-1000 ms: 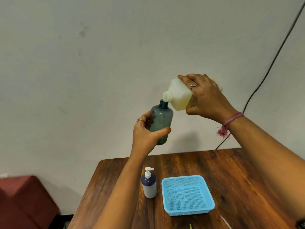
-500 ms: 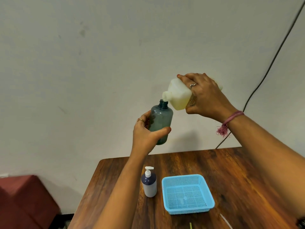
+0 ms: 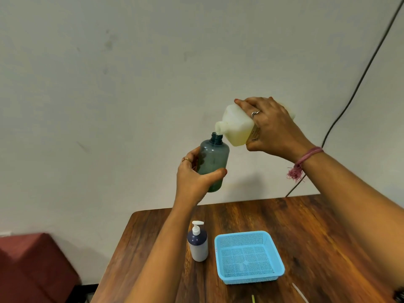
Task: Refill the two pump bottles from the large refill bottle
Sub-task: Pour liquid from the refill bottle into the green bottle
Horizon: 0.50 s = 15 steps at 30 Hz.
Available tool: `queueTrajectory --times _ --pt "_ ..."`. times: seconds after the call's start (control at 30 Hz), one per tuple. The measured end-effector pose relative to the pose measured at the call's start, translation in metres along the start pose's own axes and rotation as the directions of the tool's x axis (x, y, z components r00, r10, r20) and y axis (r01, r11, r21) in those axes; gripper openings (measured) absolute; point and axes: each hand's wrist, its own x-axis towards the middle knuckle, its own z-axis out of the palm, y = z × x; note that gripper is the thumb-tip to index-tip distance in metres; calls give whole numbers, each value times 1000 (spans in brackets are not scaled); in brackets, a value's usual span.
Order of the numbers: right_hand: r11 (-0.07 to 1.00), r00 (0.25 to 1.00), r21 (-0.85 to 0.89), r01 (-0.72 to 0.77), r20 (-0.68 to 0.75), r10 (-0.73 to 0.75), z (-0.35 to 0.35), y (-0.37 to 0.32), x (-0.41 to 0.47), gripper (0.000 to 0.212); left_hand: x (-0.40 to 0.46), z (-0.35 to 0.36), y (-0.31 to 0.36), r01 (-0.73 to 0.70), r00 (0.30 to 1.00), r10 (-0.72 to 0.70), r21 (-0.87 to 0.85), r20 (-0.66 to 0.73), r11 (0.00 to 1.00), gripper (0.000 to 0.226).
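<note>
Your large refill bottle (image 3: 237, 125) hangs tipped above the counter (image 3: 317, 226), its open mouth just over the neck of the uncapped teal bottle (image 3: 213, 162), which you hold upright and raised in front of the wall. Compared with a second ago, little has changed: the two bottles keep the same pose, and the refill bottle's spout sits about as close to the teal neck as before. Your right hand (image 3: 273, 127) wraps the pale refill bottle from above, fingers curled over its body; your left hand (image 3: 194, 178) grips the teal bottle, thumb across its front. A label shows on the refill bottle beside your right palm, but its print is too small to read. Below, the second pump bottle (image 3: 197, 243) stands capped on the counter, just beside a blue mesh basket (image 3: 249, 256).
</note>
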Motion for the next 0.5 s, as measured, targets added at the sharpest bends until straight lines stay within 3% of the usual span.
queueTrajectory --times 0.5 --pt "1000 1000 -5 1 -9 -1 -2 -1 -1 99 -1 1 0 16 1000 -16 -10 -1 1000 72"
